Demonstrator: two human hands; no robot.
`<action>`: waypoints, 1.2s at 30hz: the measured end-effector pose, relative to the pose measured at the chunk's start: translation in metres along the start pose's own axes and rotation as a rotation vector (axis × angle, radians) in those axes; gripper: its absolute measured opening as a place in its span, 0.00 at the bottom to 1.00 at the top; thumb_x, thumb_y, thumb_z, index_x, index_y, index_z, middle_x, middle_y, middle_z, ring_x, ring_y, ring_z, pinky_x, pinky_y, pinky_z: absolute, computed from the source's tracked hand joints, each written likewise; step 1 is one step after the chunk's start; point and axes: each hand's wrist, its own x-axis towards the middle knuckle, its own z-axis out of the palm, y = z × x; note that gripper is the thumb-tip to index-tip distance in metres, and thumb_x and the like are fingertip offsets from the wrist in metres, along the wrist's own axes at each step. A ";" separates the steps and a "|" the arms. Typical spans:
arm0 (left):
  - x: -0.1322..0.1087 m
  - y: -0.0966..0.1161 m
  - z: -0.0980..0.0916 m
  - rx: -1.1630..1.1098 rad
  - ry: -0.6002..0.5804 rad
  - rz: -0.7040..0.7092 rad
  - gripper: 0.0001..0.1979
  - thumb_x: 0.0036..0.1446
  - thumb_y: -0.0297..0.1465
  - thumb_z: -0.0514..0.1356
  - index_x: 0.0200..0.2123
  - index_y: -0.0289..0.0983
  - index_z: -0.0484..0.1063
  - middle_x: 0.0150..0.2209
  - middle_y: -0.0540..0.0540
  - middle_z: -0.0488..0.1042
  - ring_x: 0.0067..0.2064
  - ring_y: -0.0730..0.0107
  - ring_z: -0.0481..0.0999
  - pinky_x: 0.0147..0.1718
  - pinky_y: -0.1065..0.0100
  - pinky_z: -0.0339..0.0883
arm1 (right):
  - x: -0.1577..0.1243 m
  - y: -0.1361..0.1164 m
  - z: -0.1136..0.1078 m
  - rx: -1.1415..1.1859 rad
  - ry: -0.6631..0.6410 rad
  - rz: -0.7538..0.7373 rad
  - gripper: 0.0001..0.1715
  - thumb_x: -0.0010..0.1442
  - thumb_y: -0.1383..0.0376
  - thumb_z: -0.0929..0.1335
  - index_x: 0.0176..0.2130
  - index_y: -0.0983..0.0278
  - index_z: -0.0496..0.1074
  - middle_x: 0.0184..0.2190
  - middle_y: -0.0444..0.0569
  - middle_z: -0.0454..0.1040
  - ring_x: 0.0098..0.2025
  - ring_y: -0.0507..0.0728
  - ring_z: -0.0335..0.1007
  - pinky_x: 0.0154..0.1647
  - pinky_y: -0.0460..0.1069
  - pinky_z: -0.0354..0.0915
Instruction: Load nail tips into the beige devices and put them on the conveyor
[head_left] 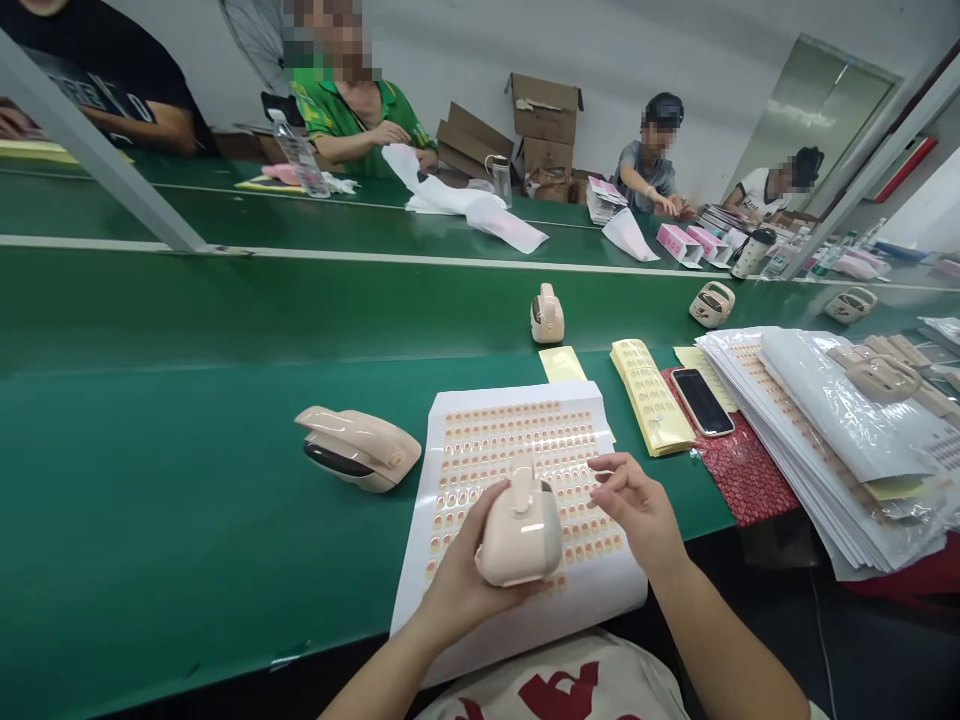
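My left hand [461, 585] is wrapped around a cream plastic device [517, 540] with a rounded body and a handle on top, lifted over a sticker sheet [457, 490]. The sheet is white with rows of small orange-and-white oval stickers, and its near end curls over the table edge toward my lap. Just right of the device, my right hand [637, 505] hovers above the sheet's right side, its fingers bent and slightly apart. No held thing shows between them. A second cream device [360, 447] with a dark panel lies on its side left of the sheet.
More cream devices stand on the green belt [315, 310], one being the nearest device [547, 315]. Yellow sticker strips [651, 395], a phone [701, 402] and stacked sheets [795, 450] lie to the right. Co-workers sit across, behind a slanted metal post [105, 130].
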 end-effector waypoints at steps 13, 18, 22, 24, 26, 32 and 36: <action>0.006 -0.010 -0.007 0.282 -0.181 0.408 0.44 0.37 0.30 0.67 0.57 0.48 0.51 0.55 0.42 0.62 0.55 0.50 0.64 0.49 0.51 0.64 | 0.016 -0.005 0.027 -0.200 -0.329 -0.139 0.15 0.54 0.56 0.67 0.26 0.64 0.68 0.40 0.52 0.63 0.50 0.57 0.61 0.50 0.54 0.62; 0.005 -0.008 -0.007 0.303 -0.179 0.401 0.42 0.38 0.31 0.67 0.56 0.47 0.53 0.55 0.41 0.63 0.55 0.49 0.64 0.50 0.50 0.64 | 0.015 0.000 0.028 -0.220 -0.287 -0.248 0.13 0.56 0.58 0.66 0.27 0.64 0.68 0.39 0.52 0.64 0.52 0.57 0.61 0.51 0.53 0.63; 0.004 -0.003 -0.007 0.292 -0.191 0.368 0.42 0.38 0.31 0.68 0.56 0.49 0.53 0.56 0.41 0.62 0.55 0.48 0.65 0.49 0.49 0.64 | 0.014 0.002 0.026 -0.299 -0.315 -0.327 0.10 0.58 0.61 0.65 0.27 0.64 0.67 0.39 0.52 0.64 0.52 0.57 0.62 0.49 0.53 0.65; 0.004 -0.002 -0.007 0.293 -0.191 0.377 0.42 0.38 0.31 0.68 0.56 0.50 0.52 0.57 0.41 0.61 0.55 0.48 0.65 0.48 0.49 0.65 | 0.013 0.006 0.025 -0.340 -0.298 -0.404 0.08 0.58 0.63 0.64 0.28 0.64 0.66 0.40 0.52 0.64 0.52 0.58 0.62 0.49 0.53 0.65; 0.005 -0.002 -0.006 0.302 -0.186 0.390 0.42 0.39 0.32 0.68 0.56 0.50 0.52 0.57 0.41 0.60 0.55 0.48 0.65 0.48 0.50 0.65 | 0.012 0.011 0.026 -0.367 -0.254 -0.514 0.06 0.59 0.66 0.64 0.30 0.63 0.65 0.40 0.52 0.64 0.52 0.57 0.62 0.50 0.53 0.65; 0.004 -0.003 -0.006 0.317 -0.191 0.366 0.41 0.41 0.34 0.68 0.57 0.49 0.51 0.57 0.41 0.60 0.55 0.49 0.64 0.49 0.52 0.64 | 0.007 0.022 0.027 -0.415 -0.212 -0.722 0.09 0.58 0.70 0.64 0.41 0.61 0.64 0.45 0.54 0.63 0.56 0.56 0.58 0.54 0.52 0.63; 0.002 -0.009 -0.006 0.335 -0.181 0.393 0.42 0.41 0.34 0.67 0.57 0.49 0.50 0.57 0.40 0.59 0.56 0.49 0.64 0.49 0.51 0.64 | 0.007 0.020 0.022 -0.430 -0.268 -0.771 0.16 0.58 0.68 0.63 0.47 0.61 0.62 0.48 0.56 0.61 0.58 0.59 0.55 0.56 0.54 0.62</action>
